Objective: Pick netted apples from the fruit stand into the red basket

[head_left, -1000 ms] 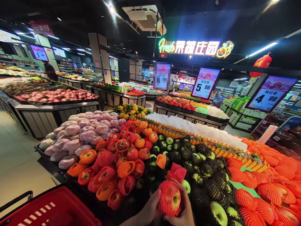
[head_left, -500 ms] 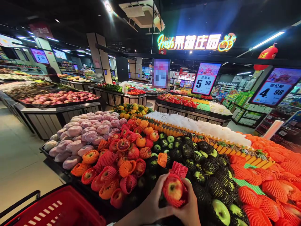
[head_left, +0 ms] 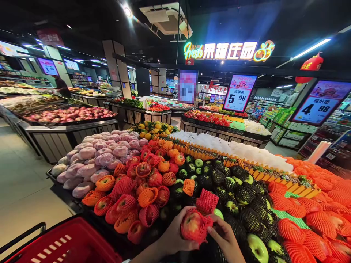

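Observation:
A red apple [head_left: 192, 225] in a red foam net sits in my left hand [head_left: 172, 237], whose fingers curl round it from below and the left. My right hand [head_left: 226, 239] touches the net's right edge with its fingertips, fingers partly bent. Both hands hover low over the fruit display, above green apples in black nets [head_left: 236, 197]. Just beyond the held apple lies another red foam net [head_left: 207, 201]. Red apples in red and orange nets [head_left: 142, 182] are heaped to the left.
A red shopping basket [head_left: 63, 244] sits at the bottom left. Pink-wrapped fruit [head_left: 93, 157] lies at the display's left, orange-netted fruit [head_left: 315, 215] at the right. Price signs [head_left: 240, 96] hang beyond. A tiled aisle [head_left: 19, 190] runs along the left, with more produce stands behind.
My hands have shifted the netted apple slightly left and lower. My right hand has slid off the apple's side to the net's right edge.

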The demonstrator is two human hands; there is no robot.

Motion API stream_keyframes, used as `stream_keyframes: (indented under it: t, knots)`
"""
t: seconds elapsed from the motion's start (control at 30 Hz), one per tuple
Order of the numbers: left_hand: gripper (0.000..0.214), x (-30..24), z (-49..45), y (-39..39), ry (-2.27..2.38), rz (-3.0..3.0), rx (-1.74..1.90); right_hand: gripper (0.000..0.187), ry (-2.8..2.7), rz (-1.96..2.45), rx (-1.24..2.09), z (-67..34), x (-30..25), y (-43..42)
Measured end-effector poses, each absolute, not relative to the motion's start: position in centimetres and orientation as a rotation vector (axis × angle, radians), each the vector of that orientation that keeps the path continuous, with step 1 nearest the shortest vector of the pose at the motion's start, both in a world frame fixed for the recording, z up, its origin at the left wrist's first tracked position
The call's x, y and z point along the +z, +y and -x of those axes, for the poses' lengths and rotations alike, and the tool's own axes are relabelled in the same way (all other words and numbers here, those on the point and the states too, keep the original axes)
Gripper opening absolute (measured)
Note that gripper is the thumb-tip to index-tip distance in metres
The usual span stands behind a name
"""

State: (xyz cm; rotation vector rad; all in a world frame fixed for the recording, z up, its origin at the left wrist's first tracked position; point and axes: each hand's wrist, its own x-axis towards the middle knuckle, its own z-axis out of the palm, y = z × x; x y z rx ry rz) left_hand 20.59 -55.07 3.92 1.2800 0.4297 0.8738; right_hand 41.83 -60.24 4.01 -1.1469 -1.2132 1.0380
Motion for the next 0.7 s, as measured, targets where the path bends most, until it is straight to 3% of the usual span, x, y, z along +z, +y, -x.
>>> stream_keyframes:
  t: [0.13, 0.4, 0.53, 0.7]
  knots:
    - [0.091, 4.7, -20.7, -55.7, 0.453, -1.470, 0.907, 0.037, -0.985, 0.984, 1.255, -40.1, 4.3, -59.9]
    - [0.099, 3.9, -19.9, -54.7, 0.641, -1.848, 0.913, 0.073, -0.600, 0.675, 1.976, -37.5, 1.1, -60.7]
    - [0.107, 3.4, -19.8, -54.3, 0.635, -1.908, 0.807, 0.072, -0.501, 0.678, 1.990, -37.1, 0.9, -60.8]
    - [0.138, 2.9, -19.4, -54.1, 0.542, -1.986, 0.918, 0.066, -0.364, 0.693, 1.879, -36.8, 0.7, -60.6]
